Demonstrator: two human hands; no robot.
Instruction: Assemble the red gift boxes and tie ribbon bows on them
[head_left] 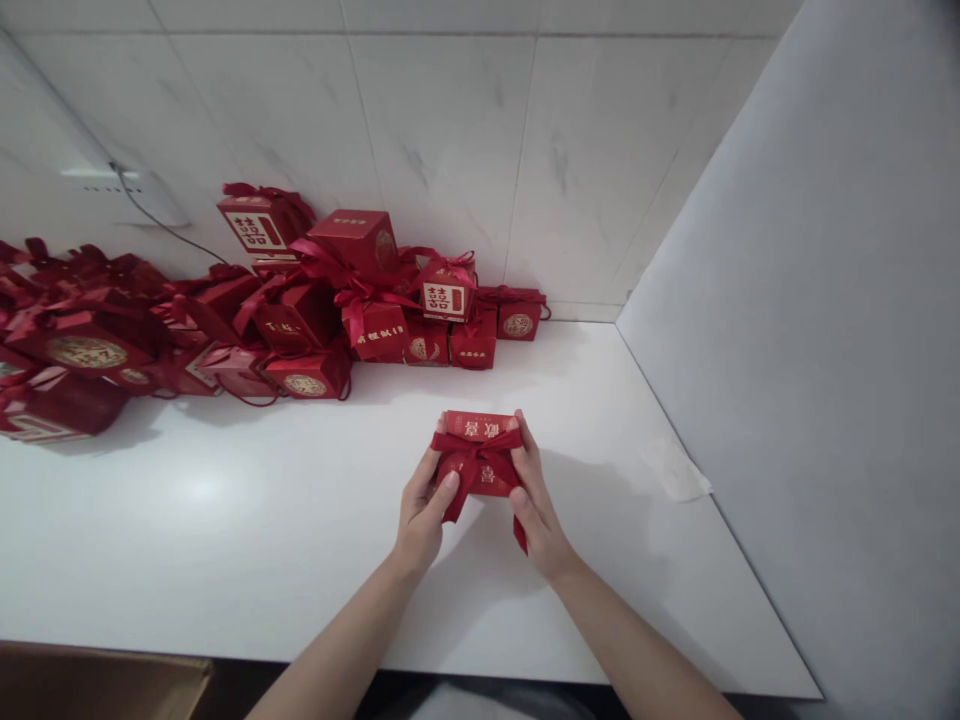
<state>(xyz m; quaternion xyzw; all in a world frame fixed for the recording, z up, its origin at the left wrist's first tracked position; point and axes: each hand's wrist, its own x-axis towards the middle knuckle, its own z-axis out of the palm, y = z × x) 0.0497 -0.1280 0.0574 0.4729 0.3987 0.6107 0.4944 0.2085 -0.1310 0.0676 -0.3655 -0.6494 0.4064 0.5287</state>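
Observation:
A red gift box [491, 487] with pale printed characters is held between my two hands over the white table. Around it runs a dark red ribbon [480, 455], tied in a bow on the upper face, with its tails hanging toward me. My left hand [424, 510] grips the box's left side, thumb near the front edge. On the opposite side my right hand [536, 510] holds it, thumb at the near right corner and fingers along the side. The box's underside is hidden.
Many similar red boxes [304, 383] with ribbons are piled along the tiled wall [442, 130], from far left to centre. A crumpled white tissue [679, 472] lies at right beside the grey-white panel [825, 350]. A cardboard box [105, 685] stands below the table's near left edge.

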